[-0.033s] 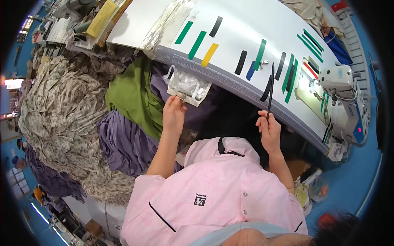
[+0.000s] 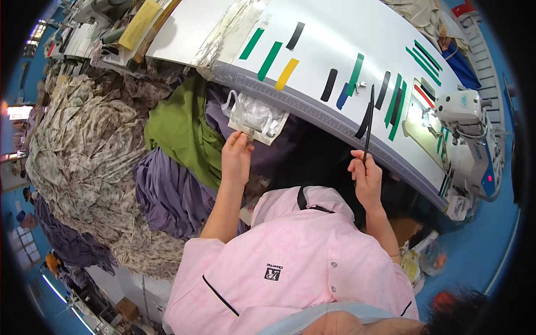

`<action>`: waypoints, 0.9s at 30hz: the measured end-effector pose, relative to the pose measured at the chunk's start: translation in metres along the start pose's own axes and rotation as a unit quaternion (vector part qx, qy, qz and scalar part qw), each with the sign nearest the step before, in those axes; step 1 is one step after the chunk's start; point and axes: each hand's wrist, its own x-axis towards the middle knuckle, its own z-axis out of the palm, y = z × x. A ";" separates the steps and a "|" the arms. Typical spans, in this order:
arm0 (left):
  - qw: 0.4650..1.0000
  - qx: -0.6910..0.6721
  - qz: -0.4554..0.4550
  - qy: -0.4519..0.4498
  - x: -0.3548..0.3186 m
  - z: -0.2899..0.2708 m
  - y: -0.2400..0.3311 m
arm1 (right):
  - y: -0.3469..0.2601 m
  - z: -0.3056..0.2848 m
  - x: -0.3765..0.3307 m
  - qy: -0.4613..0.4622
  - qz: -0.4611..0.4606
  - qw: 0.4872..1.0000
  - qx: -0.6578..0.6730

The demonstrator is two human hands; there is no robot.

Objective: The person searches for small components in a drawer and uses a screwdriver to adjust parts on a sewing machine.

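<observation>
My left hand pinches the front edge of a small white tray under the table's near edge. Crumpled clear plastic fills the tray. My right hand is closed round the lower end of a long thin black tool, which points up and away over the table edge and tapers to a tip. Its exact kind is not clear. Close to the tool, a short black strip lies at the table's edge.
A white sewing table with a ruler edge carries green, black, yellow and blue strips. On the right stands a sewing machine. Heaped patterned cloth, green cloth and purple cloth crowd the left.
</observation>
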 end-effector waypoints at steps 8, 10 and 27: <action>0.632 0.636 0.442 0.004 -0.019 0.023 0.018 | 0.002 0.001 -0.004 0.010 0.005 1.000 0.027; 0.570 0.675 0.467 -0.037 -0.004 0.024 0.023 | 0.004 -0.001 -0.008 0.012 0.012 1.000 0.024; 0.471 0.752 0.337 -0.315 0.049 0.041 0.065 | 0.012 -0.006 -0.013 0.019 0.015 0.999 0.035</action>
